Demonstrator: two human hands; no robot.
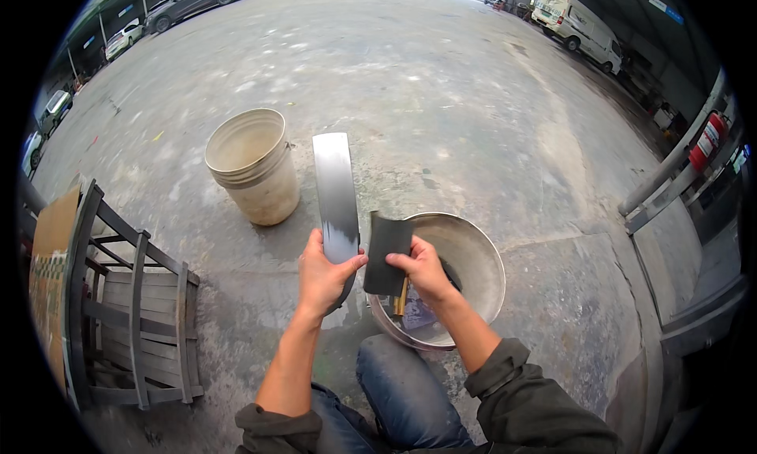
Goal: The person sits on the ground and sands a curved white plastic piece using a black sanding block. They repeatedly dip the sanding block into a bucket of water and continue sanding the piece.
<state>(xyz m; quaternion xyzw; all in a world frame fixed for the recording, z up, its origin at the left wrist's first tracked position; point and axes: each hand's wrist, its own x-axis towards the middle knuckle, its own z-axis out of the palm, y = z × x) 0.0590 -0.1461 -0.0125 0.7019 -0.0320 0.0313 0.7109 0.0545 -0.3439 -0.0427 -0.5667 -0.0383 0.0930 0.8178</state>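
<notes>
My left hand (324, 275) grips a long, slightly curved panel (335, 188) near its lower end, thumb across its face. The panel stands upright, silvery white at the top and darker grey further down, with a ragged pale patch above my thumb. In my right hand (423, 270) is a dark sheet of sandpaper (387, 259), pinched under the thumb and curled at its top edge. The sheet is just right of the panel, in front of the rim of a wide bucket (482, 276). Inside that bucket lie yellowish sticks (401, 303) and a purplish piece (419, 313), partly hidden.
A beige plastic bucket (260, 188) stands on the concrete floor ahead to the left. A slatted wooden chair (139, 324) is at my left, beside a cardboard sheet (55, 223). A fire extinguisher (708, 140) hangs by a post on the right. Vehicles, including a white van (576, 28), are parked further off.
</notes>
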